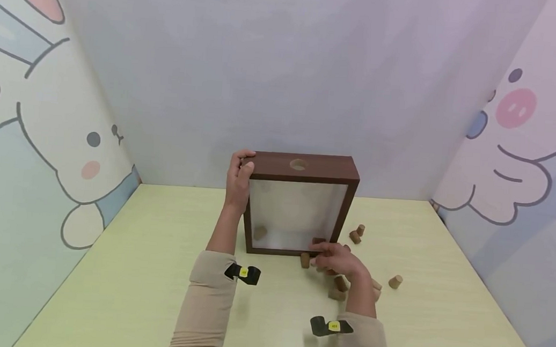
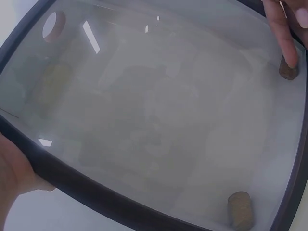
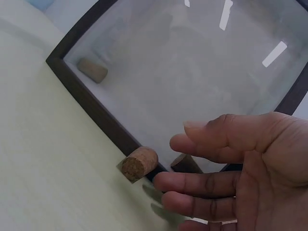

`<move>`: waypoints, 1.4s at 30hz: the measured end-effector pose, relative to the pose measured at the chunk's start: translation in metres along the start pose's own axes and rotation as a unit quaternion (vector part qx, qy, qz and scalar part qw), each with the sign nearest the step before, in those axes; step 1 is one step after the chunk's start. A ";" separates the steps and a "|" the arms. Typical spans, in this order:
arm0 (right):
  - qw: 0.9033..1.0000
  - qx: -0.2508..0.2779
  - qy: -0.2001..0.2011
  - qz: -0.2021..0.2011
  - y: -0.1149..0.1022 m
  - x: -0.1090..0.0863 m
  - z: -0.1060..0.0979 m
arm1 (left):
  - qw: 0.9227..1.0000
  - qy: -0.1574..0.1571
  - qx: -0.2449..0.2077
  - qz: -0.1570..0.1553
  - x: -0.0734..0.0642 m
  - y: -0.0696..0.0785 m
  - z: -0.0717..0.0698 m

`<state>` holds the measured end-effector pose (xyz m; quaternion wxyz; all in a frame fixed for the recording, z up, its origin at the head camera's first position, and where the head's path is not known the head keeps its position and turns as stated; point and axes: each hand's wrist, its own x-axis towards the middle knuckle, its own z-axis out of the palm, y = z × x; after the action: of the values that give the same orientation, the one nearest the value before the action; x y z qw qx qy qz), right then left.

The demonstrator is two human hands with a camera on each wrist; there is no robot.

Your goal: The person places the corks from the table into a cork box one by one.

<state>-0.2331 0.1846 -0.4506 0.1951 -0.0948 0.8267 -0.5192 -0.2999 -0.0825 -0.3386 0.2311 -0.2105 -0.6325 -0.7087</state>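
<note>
"Corks (image 1: 395,281): where, in the head view?"
"On the bench (image 1: 129,292), mostly around the right end of the upright frame (image 1: 274,163); the left hand (image 1: 238,181) grips its upper left corner. Steadiness matters there."
"Left wrist?"
"Two behind the pane (image 2: 144,96), well apart."
"Right wrist?"
"Right hand (image 3: 262,168) loosely spread, holding nothing; the nearest cork (image 3: 140,162) is just beside it. I'd pinch that round its sides."
</note>
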 end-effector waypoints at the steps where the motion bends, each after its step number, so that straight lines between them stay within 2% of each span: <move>1: 1.000 -0.003 -0.003 0.002 0.002 0.001 0.001 | 1.000 0.000 0.001 0.003 0.000 -0.001 0.000; 8: 1.000 -0.006 -0.015 -0.010 0.009 0.003 0.001 | 0.999 -0.003 -0.008 0.031 -0.001 -0.005 0.007; 13: 1.000 -0.013 -0.017 -0.018 0.012 0.004 0.001 | 1.000 0.006 -0.011 0.023 -0.001 -0.006 0.012; 20: 0.995 -0.074 0.008 -0.064 0.003 0.003 0.007 | 1.000 0.008 -0.015 0.016 -0.001 -0.006 0.013; 24: 0.992 -0.096 0.004 -0.082 0.003 0.006 0.011 | 1.000 0.005 -0.019 0.020 -0.001 -0.006 0.013; 29: 0.990 -0.112 0.013 -0.085 0.009 0.010 0.013 | 0.999 -0.001 -0.027 0.022 -0.002 -0.006 0.011; 32: 0.989 -0.118 0.018 -0.090 0.011 0.008 0.013 | 0.999 -0.003 -0.029 0.018 -0.002 -0.003 0.011; 35: 0.988 -0.113 0.019 -0.104 0.010 0.005 0.011 | 0.999 -0.007 -0.030 0.015 -0.005 0.006 0.013; 39: 0.989 -0.079 0.012 -0.122 0.005 0.001 0.008 | 0.999 -0.008 -0.034 0.015 -0.009 0.019 0.015; 42: 0.990 -0.059 0.003 -0.132 -0.001 -0.002 0.005 | 0.999 -0.005 -0.038 0.018 -0.010 0.022 0.016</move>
<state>-0.2293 0.1811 -0.4514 0.1164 -0.2123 0.8370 -0.4907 -0.2787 -0.0680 -0.3248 0.2322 -0.2343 -0.6022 -0.7270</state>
